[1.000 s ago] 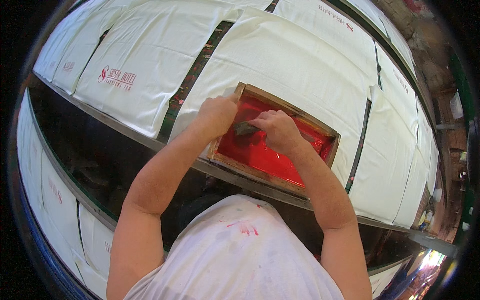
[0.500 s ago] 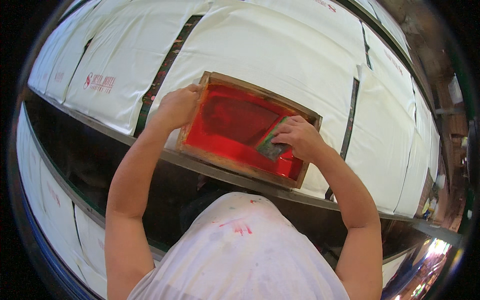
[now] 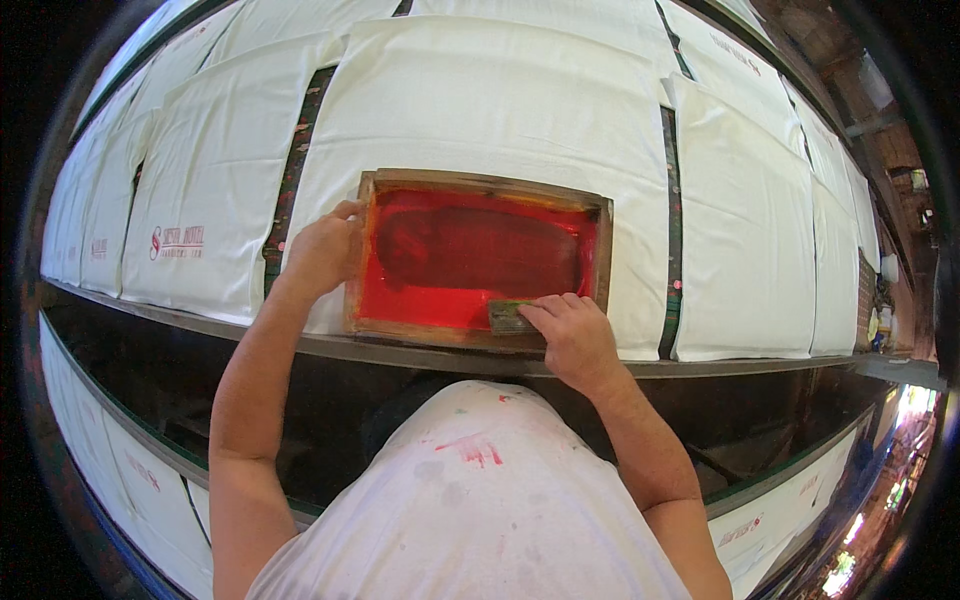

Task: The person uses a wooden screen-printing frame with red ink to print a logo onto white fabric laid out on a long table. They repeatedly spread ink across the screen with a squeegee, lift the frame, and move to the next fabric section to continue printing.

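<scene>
A wooden screen frame (image 3: pixel 487 186) with wet red ink on its mesh (image 3: pixel 405 300) lies on a white cloth (image 3: pixel 490 95) near the table's front edge. My left hand (image 3: pixel 322 248) grips the frame's left side. My right hand (image 3: pixel 578 335) holds a squeegee (image 3: pixel 510 317) at the lower right of the mesh, just inside the frame. A darker, broad patch spans the upper and middle part of the mesh.
White cloths (image 3: pixel 740 230) are laid side by side on the table, several with red prints (image 3: pixel 176 241). A metal rail (image 3: pixel 430 357) runs along the front edge. More cloths (image 3: pixel 118 452) lie on another table below left. Small containers (image 3: pixel 884 320) stand at the far right.
My right hand has moved the squeegee across the mesh to the right, then down to the lower edge. My left hand stays on the frame. The view has turned, so the frame looks more level.
</scene>
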### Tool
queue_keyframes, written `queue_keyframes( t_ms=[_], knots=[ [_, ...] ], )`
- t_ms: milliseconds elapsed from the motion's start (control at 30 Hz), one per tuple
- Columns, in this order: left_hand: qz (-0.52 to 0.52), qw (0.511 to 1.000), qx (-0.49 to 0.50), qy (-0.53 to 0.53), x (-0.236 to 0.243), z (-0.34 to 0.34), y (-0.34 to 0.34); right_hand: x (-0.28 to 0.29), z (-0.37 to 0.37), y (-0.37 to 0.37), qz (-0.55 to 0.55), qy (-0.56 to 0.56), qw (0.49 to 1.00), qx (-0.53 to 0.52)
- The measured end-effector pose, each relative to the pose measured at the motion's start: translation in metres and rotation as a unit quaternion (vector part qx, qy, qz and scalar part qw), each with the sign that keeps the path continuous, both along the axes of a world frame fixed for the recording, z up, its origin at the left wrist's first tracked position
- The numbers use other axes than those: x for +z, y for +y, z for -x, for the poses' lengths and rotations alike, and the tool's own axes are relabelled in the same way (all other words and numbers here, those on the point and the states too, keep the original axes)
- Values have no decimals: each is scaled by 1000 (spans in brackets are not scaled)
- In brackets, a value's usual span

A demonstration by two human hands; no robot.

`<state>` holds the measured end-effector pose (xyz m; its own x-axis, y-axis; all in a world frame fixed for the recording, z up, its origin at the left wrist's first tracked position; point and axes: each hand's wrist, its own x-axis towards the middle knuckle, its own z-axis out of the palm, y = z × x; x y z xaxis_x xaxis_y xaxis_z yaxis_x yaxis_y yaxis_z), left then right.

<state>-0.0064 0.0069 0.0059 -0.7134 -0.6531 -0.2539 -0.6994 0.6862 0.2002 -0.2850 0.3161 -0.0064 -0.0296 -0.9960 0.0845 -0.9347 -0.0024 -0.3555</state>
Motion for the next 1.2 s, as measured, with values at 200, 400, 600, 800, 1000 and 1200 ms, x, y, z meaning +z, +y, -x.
queue_keyframes(
  t_ms=[200,400,600,800,1000,1200],
  knots=[
    [31,999,-18,-12,-15,-4,-9,6,-37,-59,9,-8,1000,1],
    [5,1000,-31,3,-11,-10,-7,-22,-70,-75,70,54,996,-24],
    [-18,999,-29,13,-7,-14,-9,-6,-67,-60,4,20,1000,-2],
    [-10,998,-60,2,1,-13,-7,-12,-41,-73,39,36,998,-26],
    [2,999,-48,7,-6,-14,-7,-25,-50,-39,59,43,997,-27],
    [15,999,-39,14,-10,-11,-4,2,-1,-38,-4,13,999,-31]
  ],
)
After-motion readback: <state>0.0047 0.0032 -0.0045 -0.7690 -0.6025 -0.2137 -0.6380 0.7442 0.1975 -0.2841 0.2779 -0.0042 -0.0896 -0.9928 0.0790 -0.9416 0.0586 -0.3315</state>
